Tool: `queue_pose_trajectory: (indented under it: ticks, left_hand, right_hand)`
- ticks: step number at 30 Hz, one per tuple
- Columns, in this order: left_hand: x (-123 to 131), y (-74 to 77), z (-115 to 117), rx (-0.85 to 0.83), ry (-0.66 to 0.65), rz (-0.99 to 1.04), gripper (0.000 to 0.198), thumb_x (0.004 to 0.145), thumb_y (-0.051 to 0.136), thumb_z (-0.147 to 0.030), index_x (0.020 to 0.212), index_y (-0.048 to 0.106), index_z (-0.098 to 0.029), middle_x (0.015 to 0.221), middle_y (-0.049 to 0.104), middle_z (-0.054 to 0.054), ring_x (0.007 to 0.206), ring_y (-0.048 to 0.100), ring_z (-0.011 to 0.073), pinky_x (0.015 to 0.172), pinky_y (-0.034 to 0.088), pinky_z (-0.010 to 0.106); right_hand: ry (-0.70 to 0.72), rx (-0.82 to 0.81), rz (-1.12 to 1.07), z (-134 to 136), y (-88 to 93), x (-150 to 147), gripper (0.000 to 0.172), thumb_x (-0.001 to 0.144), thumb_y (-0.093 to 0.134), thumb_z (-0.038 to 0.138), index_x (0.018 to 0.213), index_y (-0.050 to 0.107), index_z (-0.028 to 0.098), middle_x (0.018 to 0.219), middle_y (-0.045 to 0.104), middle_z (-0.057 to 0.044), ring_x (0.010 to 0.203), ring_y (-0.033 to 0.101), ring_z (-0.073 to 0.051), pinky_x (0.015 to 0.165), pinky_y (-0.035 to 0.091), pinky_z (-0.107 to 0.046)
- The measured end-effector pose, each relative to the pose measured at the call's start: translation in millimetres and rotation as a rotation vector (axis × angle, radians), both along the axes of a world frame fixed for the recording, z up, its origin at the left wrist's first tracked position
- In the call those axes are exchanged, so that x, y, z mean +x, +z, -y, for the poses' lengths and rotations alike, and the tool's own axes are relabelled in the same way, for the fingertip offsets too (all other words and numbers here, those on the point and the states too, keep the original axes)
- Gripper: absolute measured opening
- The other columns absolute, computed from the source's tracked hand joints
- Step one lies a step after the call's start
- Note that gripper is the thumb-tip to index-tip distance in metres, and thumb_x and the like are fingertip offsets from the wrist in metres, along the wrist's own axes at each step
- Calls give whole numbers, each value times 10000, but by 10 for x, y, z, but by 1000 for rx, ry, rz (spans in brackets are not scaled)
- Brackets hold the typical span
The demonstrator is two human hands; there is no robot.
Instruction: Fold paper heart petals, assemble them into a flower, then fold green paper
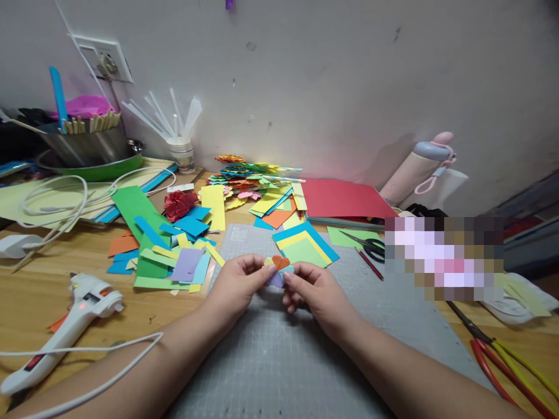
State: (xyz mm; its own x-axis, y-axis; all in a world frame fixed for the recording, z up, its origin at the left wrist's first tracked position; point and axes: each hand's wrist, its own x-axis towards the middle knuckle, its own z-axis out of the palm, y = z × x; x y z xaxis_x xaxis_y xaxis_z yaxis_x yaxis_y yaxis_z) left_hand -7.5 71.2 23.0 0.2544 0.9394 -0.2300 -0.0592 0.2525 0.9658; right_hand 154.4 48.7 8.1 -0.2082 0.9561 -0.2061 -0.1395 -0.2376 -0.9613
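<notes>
Between my two hands is a small paper flower with orange, yellow, light blue and purple heart-like petals. My left hand pinches its left side between thumb and fingers. On the other side, my right hand grips the light blue petal with the thumb in front. Both hands are just above a grey cutting mat. Behind them lies a stack of square paper sheets in blue, yellow and green. The fingertips behind the flower are partly hidden.
Left are coloured paper scraps and a white hot glue gun, its cord crossing my left forearm. Right lie black scissors, a pencil and red-and-yellow-handled pliers. Paper flowers and a red sheet are near the wall.
</notes>
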Motion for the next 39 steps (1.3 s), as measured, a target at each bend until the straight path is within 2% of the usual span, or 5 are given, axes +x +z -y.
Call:
queue_pose_trajectory:
  ticks: [4, 10, 16, 27, 39]
  left_hand:
    - [-14, -7, -23, -23, -20, -7, 201, 698, 712, -310, 639, 625, -139, 589, 590, -34, 548, 472, 72, 574, 359, 196]
    - [-25, -31, -44, -22, -49, -1, 144, 715, 707, -298, 731, 687, -157, 632, 619, -30, 584, 490, 80, 594, 362, 197]
    - [-23, -24, -29, -5, -49, -24, 201, 706, 708, -321, 647, 631, -145, 593, 568, -44, 570, 463, 75, 587, 343, 199]
    - [-44, -29, -60, -21, -111, -92, 190, 691, 705, -340, 653, 669, -157, 590, 591, -33, 561, 481, 89, 593, 357, 215]
    - [-35, -26, -40, 17, -129, -171, 249, 675, 683, -371, 609, 580, -154, 577, 560, -31, 546, 471, 103, 575, 348, 230]
  right_hand:
    - [-36, 14, 51, -5, 5, 6, 302, 769, 655, 424, 688, 584, 142, 511, 589, 14, 443, 518, -81, 488, 430, -219]
    - [-46, 39, 51, -21, -53, 33, 296, 769, 660, 419, 684, 571, 150, 514, 585, 18, 457, 522, -92, 489, 434, -229]
    - [-41, 44, 39, -9, -73, 31, 283, 766, 663, 406, 675, 567, 156, 515, 581, 24, 458, 520, -93, 489, 428, -229]
    - [-46, 61, 106, 1, -13, 10, 301, 738, 673, 407, 635, 538, 158, 500, 568, 31, 447, 514, -83, 478, 406, -217]
    - [-41, 30, 125, 18, -6, 6, 328, 739, 661, 436, 623, 536, 155, 479, 554, 31, 432, 501, -83, 462, 403, -219]
